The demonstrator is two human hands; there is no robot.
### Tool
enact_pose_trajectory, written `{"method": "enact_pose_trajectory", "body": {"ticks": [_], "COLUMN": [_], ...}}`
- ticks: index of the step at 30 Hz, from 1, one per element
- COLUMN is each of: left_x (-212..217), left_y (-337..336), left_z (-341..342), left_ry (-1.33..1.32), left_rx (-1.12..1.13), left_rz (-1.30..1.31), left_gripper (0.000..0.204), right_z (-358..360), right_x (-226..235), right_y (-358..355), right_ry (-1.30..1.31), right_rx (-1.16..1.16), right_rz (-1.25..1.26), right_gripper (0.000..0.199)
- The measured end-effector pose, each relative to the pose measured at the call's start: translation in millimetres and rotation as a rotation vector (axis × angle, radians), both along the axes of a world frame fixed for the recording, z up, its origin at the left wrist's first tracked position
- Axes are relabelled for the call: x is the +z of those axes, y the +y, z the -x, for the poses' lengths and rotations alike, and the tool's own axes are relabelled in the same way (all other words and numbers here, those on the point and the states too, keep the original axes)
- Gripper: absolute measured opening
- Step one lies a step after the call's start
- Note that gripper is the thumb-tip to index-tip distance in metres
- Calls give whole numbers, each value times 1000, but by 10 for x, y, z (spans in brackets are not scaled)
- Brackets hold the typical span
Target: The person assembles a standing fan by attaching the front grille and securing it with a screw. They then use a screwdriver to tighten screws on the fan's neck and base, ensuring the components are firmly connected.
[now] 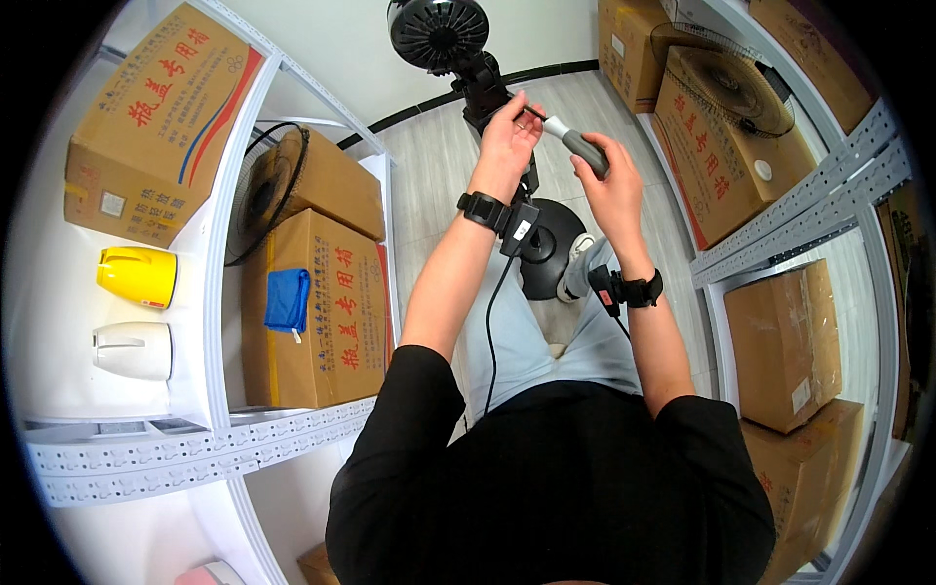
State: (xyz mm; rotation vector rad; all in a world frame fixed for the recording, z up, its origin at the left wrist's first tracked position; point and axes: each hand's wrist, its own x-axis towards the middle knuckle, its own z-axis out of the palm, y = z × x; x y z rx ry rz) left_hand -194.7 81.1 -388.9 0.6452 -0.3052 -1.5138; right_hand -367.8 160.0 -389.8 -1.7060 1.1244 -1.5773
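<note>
fingers (618, 156) hold a grey, white-collared screwdriver (584, 150)

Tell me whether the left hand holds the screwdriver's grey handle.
No, the right hand holds the screwdriver by its grey handle.

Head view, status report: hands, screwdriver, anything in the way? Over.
Right grip on screwdriver, by its grey handle. Left grip near its shaft, at the black fan. Left grip partly hides the fan; side shelves stand apart from both hands.
</note>
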Motion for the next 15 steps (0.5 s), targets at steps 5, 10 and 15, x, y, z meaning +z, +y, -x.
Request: {"method": "enact_pose_trajectory", "body": {"ticks": [5,10,15], "left_x": [-183,-77,-75], "left_y": [-135,-47,-64], "left_z": [-153,-30,-16], "left_ry": [-74,19,23], "left_rx": [-9,42,24], "left_rz": [77,-23,-35], "left_gripper": [7,11,4], "right_z": [-65,-35,25], "right_x": [7,98,-99], "right_y": [19,98,-80], "right_ry": [119,-123,246], "right_rx": [-90,58,-102], "right_rz": [166,-234,290], "right_gripper": [32,36,40]}}
